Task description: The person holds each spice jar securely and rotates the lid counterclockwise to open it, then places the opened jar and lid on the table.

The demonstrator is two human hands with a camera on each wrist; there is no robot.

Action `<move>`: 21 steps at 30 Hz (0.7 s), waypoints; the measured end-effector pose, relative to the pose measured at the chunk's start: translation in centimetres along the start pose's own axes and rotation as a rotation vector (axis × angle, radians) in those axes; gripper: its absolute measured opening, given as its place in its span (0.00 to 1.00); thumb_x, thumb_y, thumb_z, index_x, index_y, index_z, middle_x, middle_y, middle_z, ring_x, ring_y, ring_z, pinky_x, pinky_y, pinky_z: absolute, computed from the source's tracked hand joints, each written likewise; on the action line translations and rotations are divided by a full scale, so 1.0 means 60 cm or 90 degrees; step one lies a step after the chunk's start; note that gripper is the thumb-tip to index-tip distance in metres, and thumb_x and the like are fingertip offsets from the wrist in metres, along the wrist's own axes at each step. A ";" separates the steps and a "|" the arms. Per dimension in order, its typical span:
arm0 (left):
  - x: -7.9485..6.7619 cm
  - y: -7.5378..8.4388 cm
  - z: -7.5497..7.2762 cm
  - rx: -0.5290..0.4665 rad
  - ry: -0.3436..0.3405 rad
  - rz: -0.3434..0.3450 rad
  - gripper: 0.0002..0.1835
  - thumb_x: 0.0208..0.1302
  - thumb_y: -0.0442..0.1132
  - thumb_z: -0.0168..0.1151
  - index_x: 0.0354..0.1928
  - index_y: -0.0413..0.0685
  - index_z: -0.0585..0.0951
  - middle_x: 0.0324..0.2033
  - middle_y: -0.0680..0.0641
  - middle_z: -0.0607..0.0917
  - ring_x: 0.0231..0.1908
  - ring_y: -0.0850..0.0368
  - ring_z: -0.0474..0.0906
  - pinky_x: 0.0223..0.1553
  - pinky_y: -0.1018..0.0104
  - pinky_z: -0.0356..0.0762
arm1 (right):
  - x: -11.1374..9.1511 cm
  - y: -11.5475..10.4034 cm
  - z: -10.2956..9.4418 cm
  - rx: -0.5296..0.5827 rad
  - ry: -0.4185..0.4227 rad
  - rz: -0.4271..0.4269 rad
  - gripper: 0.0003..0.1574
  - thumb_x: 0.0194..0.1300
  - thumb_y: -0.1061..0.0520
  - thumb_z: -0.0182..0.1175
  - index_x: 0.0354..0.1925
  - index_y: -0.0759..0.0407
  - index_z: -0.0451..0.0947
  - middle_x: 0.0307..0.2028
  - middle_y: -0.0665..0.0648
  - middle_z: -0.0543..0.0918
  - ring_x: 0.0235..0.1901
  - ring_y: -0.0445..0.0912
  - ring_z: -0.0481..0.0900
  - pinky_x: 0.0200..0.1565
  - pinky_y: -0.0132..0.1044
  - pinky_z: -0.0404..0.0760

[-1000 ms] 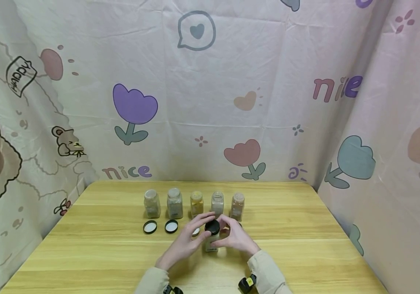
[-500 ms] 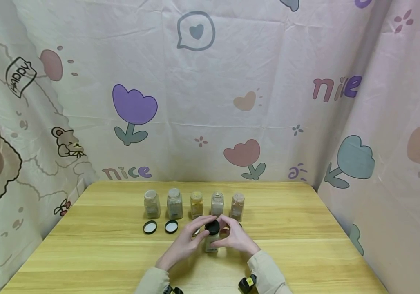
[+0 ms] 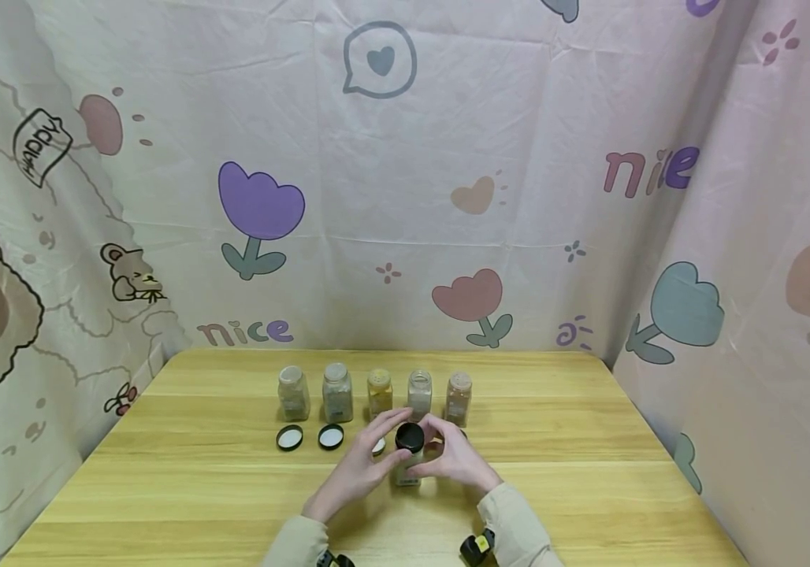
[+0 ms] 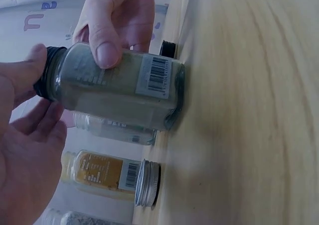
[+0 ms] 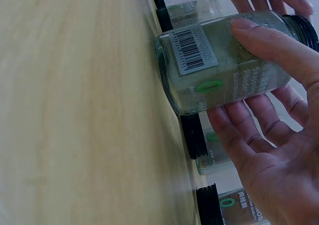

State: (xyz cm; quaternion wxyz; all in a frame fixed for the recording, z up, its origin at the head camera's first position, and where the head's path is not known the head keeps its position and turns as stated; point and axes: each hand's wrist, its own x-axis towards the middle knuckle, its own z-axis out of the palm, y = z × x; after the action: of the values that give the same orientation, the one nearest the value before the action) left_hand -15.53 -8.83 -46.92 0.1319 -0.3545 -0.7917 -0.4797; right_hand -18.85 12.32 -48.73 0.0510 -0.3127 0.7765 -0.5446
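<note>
A square glass seasoning jar (image 3: 408,476) with a black screw lid (image 3: 410,438) stands upright on the table, filled with greenish powder. My right hand (image 3: 456,457) grips its body, the thumb across the glass beside the barcode label in the right wrist view. Around the lid curl the thumb and fingers of my left hand (image 3: 358,468). The left wrist view has the left thumb (image 4: 27,68) right at the lid's side and the fingers below it.
Behind the hands is a row of several lidless jars, among them a yellow one (image 3: 380,392) and a reddish one (image 3: 458,399). Lids lie before them, such as a black-rimmed lid (image 3: 289,438) and a silver lid (image 4: 147,182). A printed curtain (image 3: 377,197) hangs behind the table.
My left fingers have shifted back and spread a little, so more of the black lid shows from above. My right hand and the jar have stayed in place.
</note>
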 end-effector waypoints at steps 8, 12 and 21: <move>0.001 -0.001 -0.007 -0.041 -0.057 0.008 0.27 0.74 0.33 0.55 0.71 0.34 0.67 0.69 0.34 0.72 0.67 0.37 0.72 0.71 0.58 0.73 | 0.000 0.000 -0.001 0.004 0.000 0.008 0.27 0.48 0.61 0.79 0.44 0.59 0.75 0.39 0.52 0.78 0.40 0.41 0.76 0.47 0.30 0.84; 0.002 0.000 -0.008 -0.042 -0.066 0.007 0.26 0.75 0.34 0.53 0.72 0.36 0.67 0.69 0.36 0.74 0.65 0.39 0.75 0.69 0.57 0.75 | 0.000 0.000 -0.001 0.003 0.001 0.011 0.27 0.48 0.62 0.79 0.43 0.60 0.75 0.39 0.52 0.78 0.41 0.43 0.76 0.48 0.31 0.84; 0.000 -0.002 0.000 0.014 -0.008 0.017 0.22 0.72 0.35 0.58 0.65 0.37 0.74 0.60 0.39 0.82 0.61 0.41 0.78 0.65 0.54 0.79 | 0.000 0.001 -0.001 -0.004 0.003 0.006 0.28 0.48 0.61 0.79 0.45 0.59 0.75 0.41 0.55 0.80 0.42 0.42 0.77 0.48 0.29 0.85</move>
State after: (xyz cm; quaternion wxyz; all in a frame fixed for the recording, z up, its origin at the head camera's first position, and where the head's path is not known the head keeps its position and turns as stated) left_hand -15.62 -8.89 -46.98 0.1372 -0.3669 -0.7929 -0.4668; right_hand -18.91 12.35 -48.78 0.0508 -0.3076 0.7798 -0.5429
